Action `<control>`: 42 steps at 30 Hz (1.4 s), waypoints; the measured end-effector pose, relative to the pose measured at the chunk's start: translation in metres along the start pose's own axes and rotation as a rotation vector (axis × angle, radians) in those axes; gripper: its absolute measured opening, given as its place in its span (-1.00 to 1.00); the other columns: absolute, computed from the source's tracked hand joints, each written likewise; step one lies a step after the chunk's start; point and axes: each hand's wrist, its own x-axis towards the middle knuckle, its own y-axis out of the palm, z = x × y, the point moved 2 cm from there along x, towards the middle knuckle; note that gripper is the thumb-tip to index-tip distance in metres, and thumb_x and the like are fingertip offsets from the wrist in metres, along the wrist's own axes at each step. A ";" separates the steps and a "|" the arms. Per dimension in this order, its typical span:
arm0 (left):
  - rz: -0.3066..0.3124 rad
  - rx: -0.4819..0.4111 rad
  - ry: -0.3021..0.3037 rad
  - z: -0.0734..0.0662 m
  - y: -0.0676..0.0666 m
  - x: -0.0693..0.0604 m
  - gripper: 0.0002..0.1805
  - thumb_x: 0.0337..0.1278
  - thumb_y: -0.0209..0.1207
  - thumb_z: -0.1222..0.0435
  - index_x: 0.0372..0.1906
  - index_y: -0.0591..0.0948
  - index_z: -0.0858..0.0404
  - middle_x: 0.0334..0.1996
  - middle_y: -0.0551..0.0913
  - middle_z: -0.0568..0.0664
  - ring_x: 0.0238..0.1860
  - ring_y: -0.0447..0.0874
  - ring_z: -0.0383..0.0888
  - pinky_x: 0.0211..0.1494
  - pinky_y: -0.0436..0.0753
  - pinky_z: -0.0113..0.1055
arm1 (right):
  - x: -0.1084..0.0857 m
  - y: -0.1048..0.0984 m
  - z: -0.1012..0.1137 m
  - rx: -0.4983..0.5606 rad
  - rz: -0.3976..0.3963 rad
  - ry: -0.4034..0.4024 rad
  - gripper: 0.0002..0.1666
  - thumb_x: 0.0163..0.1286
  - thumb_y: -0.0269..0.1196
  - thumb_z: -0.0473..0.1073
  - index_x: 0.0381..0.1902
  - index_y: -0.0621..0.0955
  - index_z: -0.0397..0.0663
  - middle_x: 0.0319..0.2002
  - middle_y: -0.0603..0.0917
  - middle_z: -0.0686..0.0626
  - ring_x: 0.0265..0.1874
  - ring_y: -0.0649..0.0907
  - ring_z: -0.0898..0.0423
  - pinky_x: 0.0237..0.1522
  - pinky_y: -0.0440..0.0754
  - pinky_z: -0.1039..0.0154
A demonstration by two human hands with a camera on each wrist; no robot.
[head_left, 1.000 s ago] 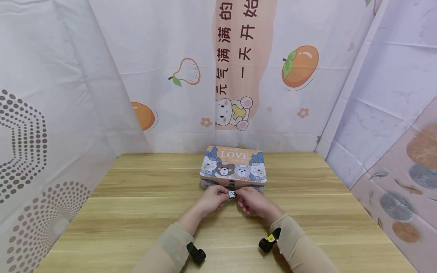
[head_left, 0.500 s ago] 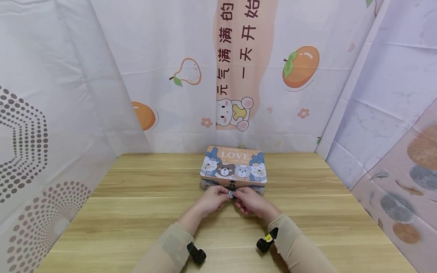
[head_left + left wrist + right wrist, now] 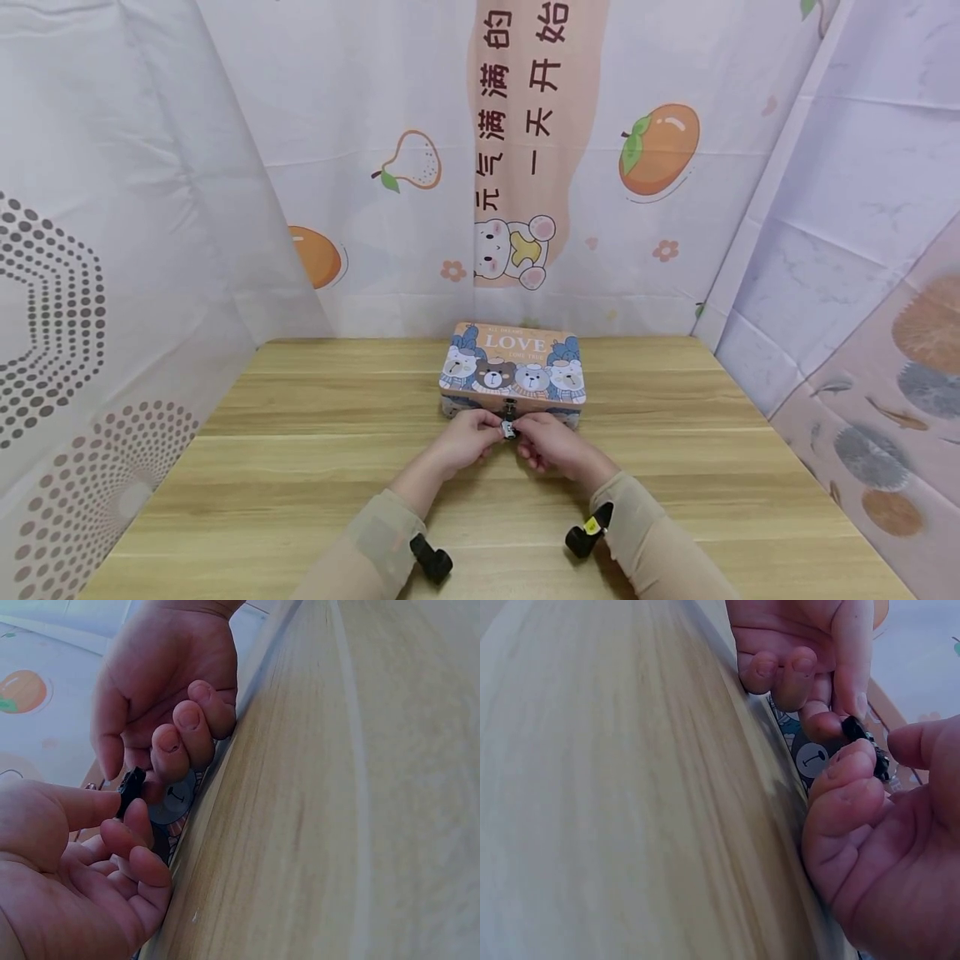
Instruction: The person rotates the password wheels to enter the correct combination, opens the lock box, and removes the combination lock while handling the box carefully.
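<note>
A small combination padlock (image 3: 508,429) with a black body hangs at the front clasp (image 3: 510,407) of a lidded box (image 3: 513,358) printed with bears and the word LOVE. The box's lid is down. My left hand (image 3: 467,437) pinches one side of the padlock (image 3: 130,787) between thumb and index finger. From the other side my right hand (image 3: 557,442) holds thumb and curled index finger at the padlock's dials (image 3: 881,761). Fingers partly cover the padlock in both wrist views, and the numbers cannot be read.
The box stands on a wooden table (image 3: 337,467) near its back edge. Behind hangs a white fruit-printed curtain (image 3: 360,242), with further cloth on both sides. Each sleeve carries a black wrist camera (image 3: 432,558).
My right thumb and fingers have shifted slightly left across the padlock's face, and its front has turned a little. My left hand and the box stay in place.
</note>
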 end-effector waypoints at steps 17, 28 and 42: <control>-0.011 -0.007 0.010 0.000 0.000 0.000 -0.83 0.36 0.17 0.40 -0.07 0.59 0.44 -0.32 0.69 0.15 -0.56 0.42 -0.17 -0.50 0.44 -0.36 | -0.010 -0.011 -0.001 -0.080 0.008 -0.052 -0.66 0.58 0.09 -0.19 -0.17 0.51 -0.49 -0.61 0.44 0.01 -0.72 0.41 0.19 -0.72 0.34 0.37; -0.007 0.000 0.015 0.000 0.001 0.000 -0.85 0.35 0.16 0.42 -0.09 0.59 0.44 -0.45 0.61 0.10 -0.58 0.41 -0.18 -0.52 0.43 -0.37 | -0.005 -0.008 -0.003 -0.114 -0.017 -0.067 -0.67 0.53 0.15 -0.22 -0.34 0.51 -0.46 -0.63 0.46 0.02 -0.73 0.42 0.19 -0.69 0.38 0.35; -0.014 0.035 0.024 -0.002 -0.003 0.001 -0.83 0.30 0.25 0.41 -0.11 0.55 0.41 -0.46 0.63 0.08 -0.61 0.45 -0.18 -0.56 0.43 -0.38 | -0.006 -0.007 -0.002 -0.070 -0.052 -0.078 -0.69 0.47 0.20 -0.26 -0.37 0.51 -0.48 -0.65 0.43 0.02 -0.74 0.35 0.22 -0.70 0.25 0.36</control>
